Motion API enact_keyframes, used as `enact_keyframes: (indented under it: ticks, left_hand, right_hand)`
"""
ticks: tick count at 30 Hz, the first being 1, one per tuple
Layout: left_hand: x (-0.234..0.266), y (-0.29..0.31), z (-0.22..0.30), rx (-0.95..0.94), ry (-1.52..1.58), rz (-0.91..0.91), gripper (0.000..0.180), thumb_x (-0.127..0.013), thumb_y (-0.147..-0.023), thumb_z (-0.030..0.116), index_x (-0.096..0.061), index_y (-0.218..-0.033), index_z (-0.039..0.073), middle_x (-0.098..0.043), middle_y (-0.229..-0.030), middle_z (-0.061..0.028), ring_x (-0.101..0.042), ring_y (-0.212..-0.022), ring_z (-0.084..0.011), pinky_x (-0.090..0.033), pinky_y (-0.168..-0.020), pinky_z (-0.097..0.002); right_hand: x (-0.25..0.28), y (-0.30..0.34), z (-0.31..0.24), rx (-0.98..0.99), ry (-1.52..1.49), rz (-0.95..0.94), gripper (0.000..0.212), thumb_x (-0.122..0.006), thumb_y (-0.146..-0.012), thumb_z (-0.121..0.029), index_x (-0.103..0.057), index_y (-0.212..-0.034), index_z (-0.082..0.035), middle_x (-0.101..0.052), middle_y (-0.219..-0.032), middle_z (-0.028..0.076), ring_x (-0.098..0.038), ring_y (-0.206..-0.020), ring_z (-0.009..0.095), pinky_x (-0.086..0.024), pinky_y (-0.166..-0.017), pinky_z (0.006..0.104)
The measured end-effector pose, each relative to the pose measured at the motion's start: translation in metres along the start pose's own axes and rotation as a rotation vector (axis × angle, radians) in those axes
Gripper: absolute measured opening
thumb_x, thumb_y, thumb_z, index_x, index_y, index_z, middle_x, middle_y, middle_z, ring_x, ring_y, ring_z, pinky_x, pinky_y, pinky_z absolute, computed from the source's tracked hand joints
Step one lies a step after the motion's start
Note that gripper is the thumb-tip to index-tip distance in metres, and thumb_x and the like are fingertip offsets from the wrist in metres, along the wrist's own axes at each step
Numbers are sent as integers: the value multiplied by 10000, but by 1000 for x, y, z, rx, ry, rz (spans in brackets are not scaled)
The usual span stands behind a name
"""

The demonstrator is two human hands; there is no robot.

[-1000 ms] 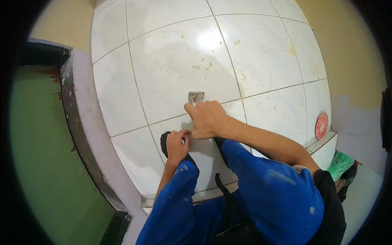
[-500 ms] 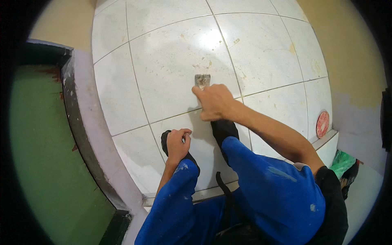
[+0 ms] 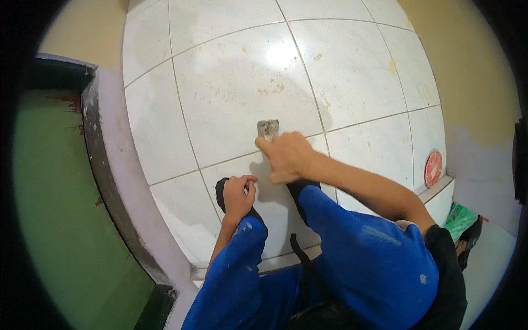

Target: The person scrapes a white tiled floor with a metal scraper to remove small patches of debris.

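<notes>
A scraper point(image 3: 268, 128) with a broad, dirt-smeared metal blade lies against the white tiled floor point(image 3: 236, 110) ahead of me. My right hand point(image 3: 291, 158) grips it, thumb and fingers wrapped round the handle, which they hide. Yellowish stains and crumbs dot the tile beyond the blade. Above my left foot, my left hand point(image 3: 239, 197) hangs loosely curled by the knee of my blue trousers point(image 3: 363, 253). Its fingertips come in near the thumb, and I see nothing between them.
A green door point(image 3: 66, 203) with a dark frame stands at the left. At the right, a round red-and-white disc point(image 3: 433, 169) leans near a low step point(image 3: 437, 190), with a green plastic bag point(image 3: 460, 220) below it. Walls rise on both sides.
My right hand has drawn the scraper back toward me and slightly left across the tile. The left hand has stayed in nearly the same place.
</notes>
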State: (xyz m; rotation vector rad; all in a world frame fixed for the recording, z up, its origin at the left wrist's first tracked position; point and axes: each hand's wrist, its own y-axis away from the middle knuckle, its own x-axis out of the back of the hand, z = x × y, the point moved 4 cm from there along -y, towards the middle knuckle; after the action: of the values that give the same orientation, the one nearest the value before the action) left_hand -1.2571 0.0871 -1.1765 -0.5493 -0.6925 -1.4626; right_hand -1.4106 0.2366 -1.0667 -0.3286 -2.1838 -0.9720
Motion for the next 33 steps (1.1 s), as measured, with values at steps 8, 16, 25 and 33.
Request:
enact_keyframes:
  ticks: [8,16,25,33]
  left_hand:
    - [5,2,-1,2,13,4,108,-665,-840,85,-741,-908,122,-644,-713,-26,-588,-729,-237,-423,-718,-390]
    - [0,-2,0,19,40,0,113,-659,-839,86,-747,-896,126,-646,-707,-35,-590,-734,-248,-427,-727,-399]
    - [1,-2,0,-9,28,15,118,-656,-842,86,-747,-905,127,-661,-733,-34,-590,-727,-239,-424,-726,-398]
    - [0,-3,0,15,14,-17,122,-660,-840,90,-747,-916,130,-652,-725,-35,-585,-731,-237,-423,-734,-395]
  right_hand:
    - [19,-11,22,-49,61,233,565,-705,-597,-240,-551,-1104,-47,-677,-753,200,-682,-677,405,-540,-617,480]
    - [38,-25,47,-127,59,215,507,-683,-633,-224,-544,-1076,-18,-679,-768,217,-683,-731,418,-542,-655,496]
    - [29,-16,60,-143,51,219,445,-679,-626,-202,-539,-1012,-30,-675,-772,211,-682,-731,422,-538,-639,495]
    - [23,-4,44,-90,85,191,506,-692,-631,-249,-578,-1071,-26,-695,-825,201,-697,-777,399,-556,-689,483]
